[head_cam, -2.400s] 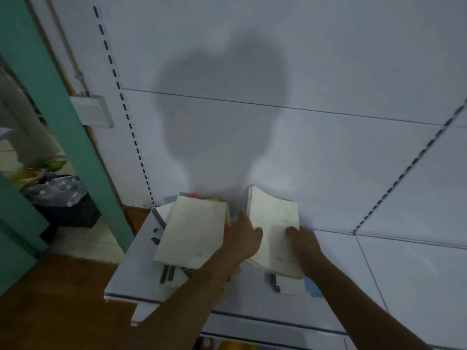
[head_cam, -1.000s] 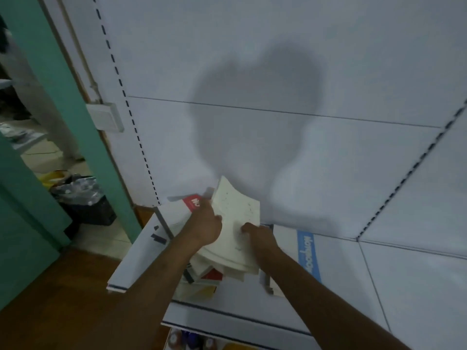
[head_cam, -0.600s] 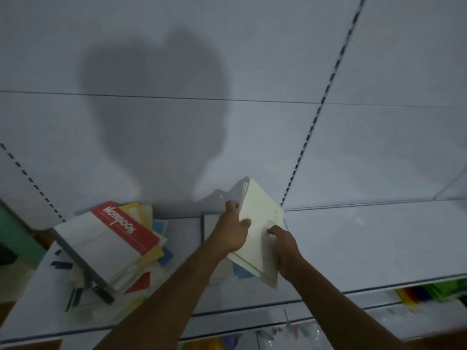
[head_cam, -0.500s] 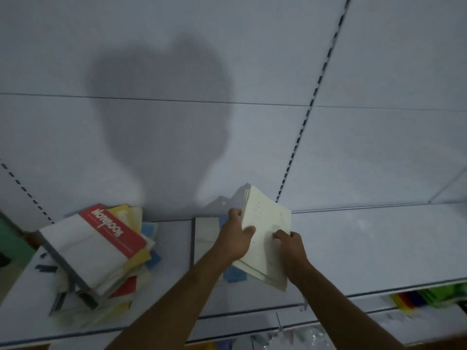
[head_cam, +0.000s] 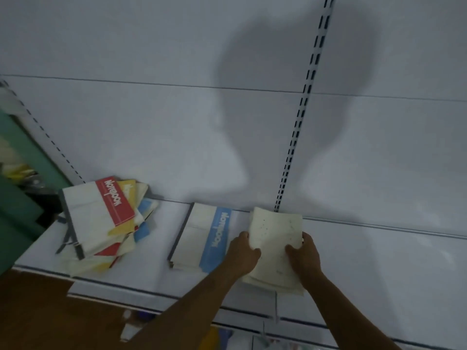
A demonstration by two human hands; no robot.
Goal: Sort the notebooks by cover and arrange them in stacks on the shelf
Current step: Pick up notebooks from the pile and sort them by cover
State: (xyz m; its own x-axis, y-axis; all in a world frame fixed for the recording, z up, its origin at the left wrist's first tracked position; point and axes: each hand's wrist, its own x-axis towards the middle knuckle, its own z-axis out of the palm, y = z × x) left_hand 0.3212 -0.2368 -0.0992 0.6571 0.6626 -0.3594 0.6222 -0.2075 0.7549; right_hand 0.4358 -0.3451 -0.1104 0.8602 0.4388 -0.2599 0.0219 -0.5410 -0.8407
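1. the left hand (head_cam: 241,256) and right hand (head_cam: 303,253) each curl their fingers (head_cam: 290,248) over a side edge of a small bundle of pale notebooks (head_cam: 275,248), thumbs on top, the bundle tilted with its far edge raised above the shelf (head_cam: 379,261).
2. risk: the bundle is pinched only at its edges, so the lower books (a few loose edges show at the near end) could fan out or slide off the front of the shelf if either hand lets go before it lies flat.
3. risk: set down crooked, it could overlap the blue-banded stack (head_cam: 202,238) just to its left and mix the covers.
4. the held notebooks show a plain cream back, faintly speckled, no coloured band visible.
5. further left, a messy pile (head_cam: 101,218) with red, yellow and blue bands lies unsorted and splayed, near the shelf's left end.
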